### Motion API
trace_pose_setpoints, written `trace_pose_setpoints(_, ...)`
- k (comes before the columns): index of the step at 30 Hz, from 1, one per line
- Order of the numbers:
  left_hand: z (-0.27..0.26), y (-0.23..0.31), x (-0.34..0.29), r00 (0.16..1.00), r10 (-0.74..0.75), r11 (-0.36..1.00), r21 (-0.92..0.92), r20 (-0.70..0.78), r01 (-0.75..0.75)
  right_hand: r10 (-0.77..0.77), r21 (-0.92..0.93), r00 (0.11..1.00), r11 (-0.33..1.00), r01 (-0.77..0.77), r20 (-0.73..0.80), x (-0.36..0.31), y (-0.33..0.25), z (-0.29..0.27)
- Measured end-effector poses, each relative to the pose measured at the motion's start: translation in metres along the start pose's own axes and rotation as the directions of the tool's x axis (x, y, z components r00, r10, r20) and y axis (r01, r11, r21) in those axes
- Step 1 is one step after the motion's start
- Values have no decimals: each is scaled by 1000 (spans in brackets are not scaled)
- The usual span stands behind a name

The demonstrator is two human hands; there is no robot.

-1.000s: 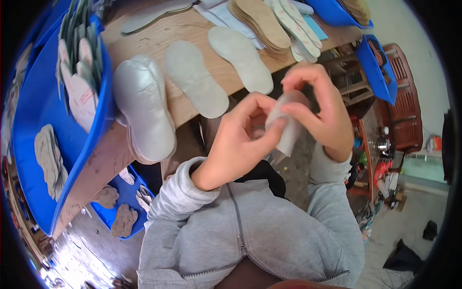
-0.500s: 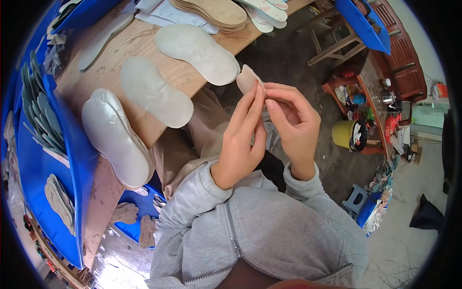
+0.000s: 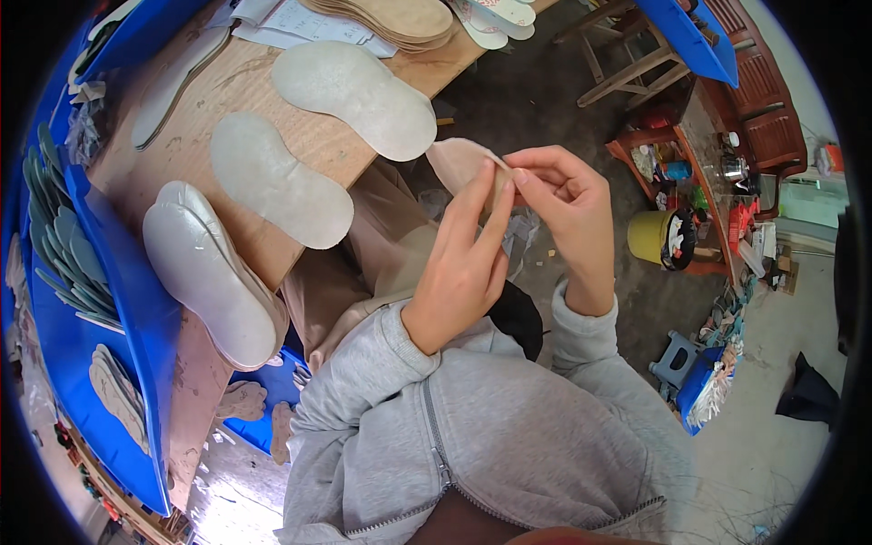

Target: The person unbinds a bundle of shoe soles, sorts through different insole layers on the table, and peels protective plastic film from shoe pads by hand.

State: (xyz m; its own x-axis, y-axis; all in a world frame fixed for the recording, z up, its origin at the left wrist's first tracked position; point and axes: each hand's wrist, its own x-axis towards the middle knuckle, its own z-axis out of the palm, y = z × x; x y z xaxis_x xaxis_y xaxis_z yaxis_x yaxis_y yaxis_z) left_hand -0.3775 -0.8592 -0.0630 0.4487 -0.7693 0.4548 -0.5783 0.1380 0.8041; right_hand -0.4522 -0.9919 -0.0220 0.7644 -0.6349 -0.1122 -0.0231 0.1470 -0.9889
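In the head view, a wooden table (image 3: 241,80) bears two pale insoles (image 3: 359,100) lying apart, and a plastic-wrapped stack (image 3: 204,272) at its near edge. Beside that edge, above the floor (image 3: 581,145), both hands hold a thin beige piece (image 3: 460,163). The left hand (image 3: 459,272) and the right hand (image 3: 574,209) pinch its edge between their fingertips, which nearly meet; its rounded end sticks out beyond them toward the table, the rest partly hidden behind the left fingers.
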Motion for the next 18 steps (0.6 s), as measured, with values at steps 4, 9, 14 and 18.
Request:
trace_pose_setpoints(4,-2,-2,-1,999,47,998,34,15,-48,55,-93,997,994,-50,52,5,-2,-7)
trace_pose_setpoints(9,-2,-6,-4,998,40,998,51,39,-42,98,-90,990,992,-89,102,6,2,-9)
trace_pose_setpoints(14,2,-12,-10,999,-2,1000,29,40,1,188,-222,975,962,-159,116,13,16,-15)
trace_pose_setpoints(18,9,-22,-15,974,-222,945,-257,-49,202,219,-225,972,955,-195,84,16,29,-14)
